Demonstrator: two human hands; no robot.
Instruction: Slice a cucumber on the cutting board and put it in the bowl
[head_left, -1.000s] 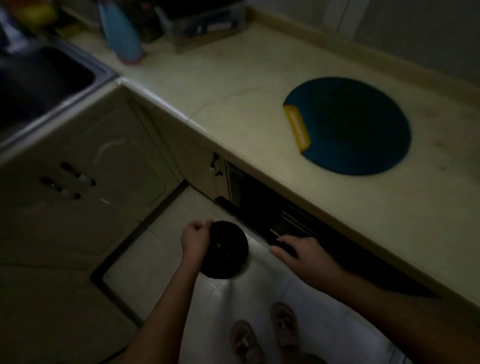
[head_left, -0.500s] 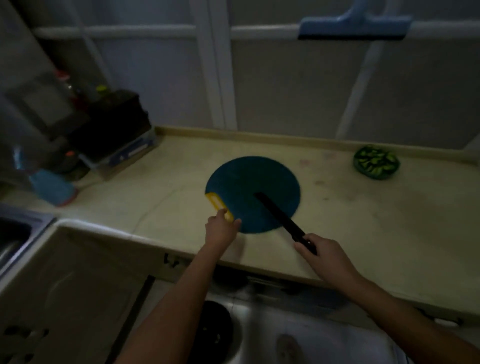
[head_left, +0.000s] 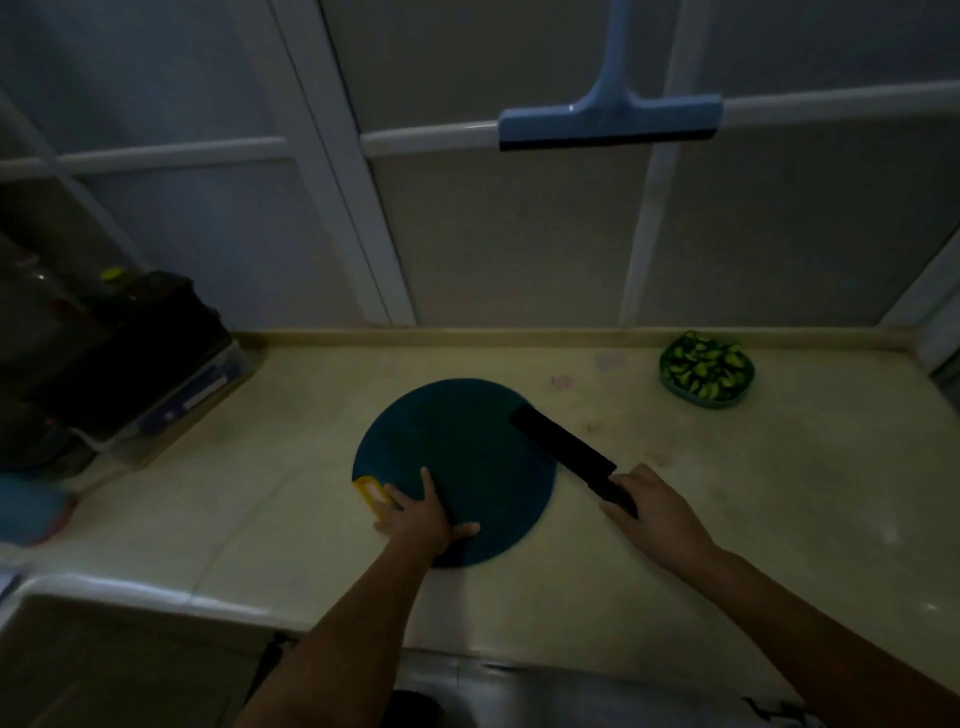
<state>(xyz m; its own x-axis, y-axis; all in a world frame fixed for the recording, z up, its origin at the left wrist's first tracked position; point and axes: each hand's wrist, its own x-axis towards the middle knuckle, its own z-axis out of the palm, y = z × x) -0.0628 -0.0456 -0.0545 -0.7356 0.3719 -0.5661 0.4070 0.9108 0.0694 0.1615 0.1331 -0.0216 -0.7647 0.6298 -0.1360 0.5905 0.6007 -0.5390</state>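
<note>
Both hands are at the cutting board (head_left: 467, 447): my left hand (head_left: 423, 519) lies flat with straight, spread fingers on the board's near-left part, just beside its yellow handle (head_left: 370, 491), holding nothing. My right hand (head_left: 657, 512) sits off the board's near-right edge with its fingers curled round the handle of the knife (head_left: 563, 447). The knife's long axis runs on a diagonal, from the handle at the near right to the tip, which points away from me and to the left, with the dark blade over the board's right edge. I see no whole cucumber on the board or anywhere on the table (head_left: 779, 493). The only cucumber in view is the cucumber slices (head_left: 701, 366) heaped in the green bowl (head_left: 701, 402), which stands well apart from the board, beyond it and to its right, near the back wall. My right hand is the nearer one to that bowl. As I judge it, any coming move turns on that far-right direction, though the light is too dim to say whether scraps remain on the board.
</note>
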